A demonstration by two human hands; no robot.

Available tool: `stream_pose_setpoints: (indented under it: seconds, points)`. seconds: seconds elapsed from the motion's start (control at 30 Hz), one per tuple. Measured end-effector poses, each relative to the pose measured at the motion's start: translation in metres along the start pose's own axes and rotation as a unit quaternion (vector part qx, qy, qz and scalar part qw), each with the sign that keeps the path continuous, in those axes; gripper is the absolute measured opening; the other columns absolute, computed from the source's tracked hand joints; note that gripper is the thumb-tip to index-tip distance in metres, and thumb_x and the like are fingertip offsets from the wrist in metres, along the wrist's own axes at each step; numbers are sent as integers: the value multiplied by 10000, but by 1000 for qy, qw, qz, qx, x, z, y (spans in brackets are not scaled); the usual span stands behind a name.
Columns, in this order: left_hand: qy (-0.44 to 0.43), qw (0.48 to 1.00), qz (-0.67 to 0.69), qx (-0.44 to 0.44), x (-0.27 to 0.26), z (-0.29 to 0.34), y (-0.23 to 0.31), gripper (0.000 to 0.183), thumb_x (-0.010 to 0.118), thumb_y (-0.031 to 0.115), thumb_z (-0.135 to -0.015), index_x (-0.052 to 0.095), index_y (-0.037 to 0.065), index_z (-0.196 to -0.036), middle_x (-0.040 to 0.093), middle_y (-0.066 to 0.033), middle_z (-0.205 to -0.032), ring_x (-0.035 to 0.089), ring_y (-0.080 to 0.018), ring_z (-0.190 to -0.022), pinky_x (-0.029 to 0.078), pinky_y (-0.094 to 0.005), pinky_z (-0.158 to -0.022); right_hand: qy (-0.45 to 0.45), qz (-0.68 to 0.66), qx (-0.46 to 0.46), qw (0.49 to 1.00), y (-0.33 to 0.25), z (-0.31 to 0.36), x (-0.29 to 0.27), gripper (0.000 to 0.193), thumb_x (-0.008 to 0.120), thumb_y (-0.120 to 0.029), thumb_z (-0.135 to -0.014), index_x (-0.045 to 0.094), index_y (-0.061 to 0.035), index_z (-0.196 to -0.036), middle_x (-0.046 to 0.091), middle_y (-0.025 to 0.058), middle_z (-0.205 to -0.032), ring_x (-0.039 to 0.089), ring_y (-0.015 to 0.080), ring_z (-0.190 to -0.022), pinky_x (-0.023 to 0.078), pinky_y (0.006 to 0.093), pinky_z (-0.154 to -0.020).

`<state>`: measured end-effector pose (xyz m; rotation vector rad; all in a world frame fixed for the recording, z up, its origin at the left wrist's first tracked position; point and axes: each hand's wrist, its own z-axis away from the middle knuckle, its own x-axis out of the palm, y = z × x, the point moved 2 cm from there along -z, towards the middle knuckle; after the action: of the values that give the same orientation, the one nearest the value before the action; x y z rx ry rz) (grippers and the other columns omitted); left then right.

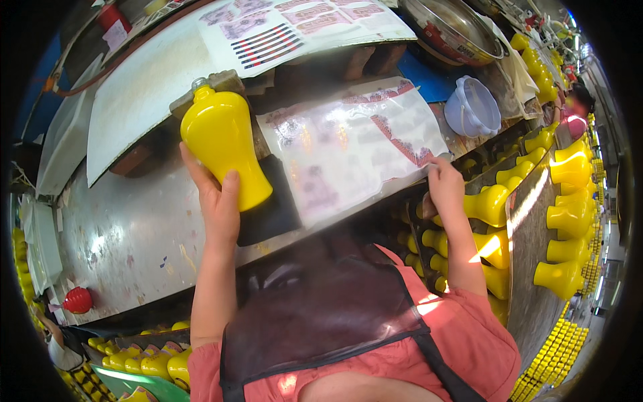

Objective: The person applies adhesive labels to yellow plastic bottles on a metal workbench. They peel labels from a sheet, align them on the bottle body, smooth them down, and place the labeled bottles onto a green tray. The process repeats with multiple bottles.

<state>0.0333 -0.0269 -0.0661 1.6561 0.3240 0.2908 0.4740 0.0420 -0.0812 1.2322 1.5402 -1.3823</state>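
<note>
A glossy yellow vase-shaped bottle with a bare glass neck lies tilted over a black pad, its neck end against a dark block. My left hand is wrapped round the bottle's left side near its base, thumb on top. To the right lies a wet white sheet with faded purple patches and red-purple patterned strips. My right hand is closed at the sheet's right corner; a small greyish edge shows at its fingertips, too small to name.
A raised white board carries printed decal sheets. A pale blue bucket and a large metal basin stand at the right. Yellow bottles fill racks to my right; more sit lower left. A red ribbed object is at the left edge.
</note>
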Motion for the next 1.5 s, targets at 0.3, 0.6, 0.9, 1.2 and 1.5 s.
stream_pose_setpoints:
  seconds: [0.3,0.6,0.9,1.2,1.5]
  points:
    - [32,974,-214,70,-2,7,-1,741,562,377,-1035,283,-19,-1596,583,-252,-1403,564,-420,-1274,417,-461,-1104,-93,-302,289,904,67,-12,37,528,786,-484,-885,680,24,-786,645,98,-673,592,216,-594,472,377,-602]
    - [11,963,-237,127,0,36,-4,736,601,334,-1004,329,-66,-1559,596,-272,-1361,566,-442,-1251,416,-486,-1097,81,-41,45,995,17,-25,-10,315,732,-336,-894,760,-23,-913,708,187,-758,712,300,-731,543,401,-728]
    - [-66,937,-243,242,7,40,53,540,664,188,-971,545,11,-1468,560,-176,-1493,512,-292,-1405,346,-407,-1192,-311,-449,-84,833,-173,-43,-81,189,695,-224,-923,677,-43,-873,669,-10,-737,489,42,-544,362,237,-501]
    - [-325,926,155,-114,-3,37,83,411,746,183,-937,678,31,-1313,708,-72,-1188,647,-156,-1108,504,-311,-997,-420,-549,-154,706,-272,-16,-120,140,647,-189,-932,621,-52,-918,638,17,-693,430,30,-432,284,201,-418]
    - [-207,957,105,-177,-62,31,72,399,865,110,-816,693,28,-1166,718,-26,-1063,661,-81,-934,527,-220,-808,-350,-609,-61,709,-241,-4,-46,116,622,-125,-1010,613,-40,-930,703,84,-754,453,51,-418,350,198,-410]
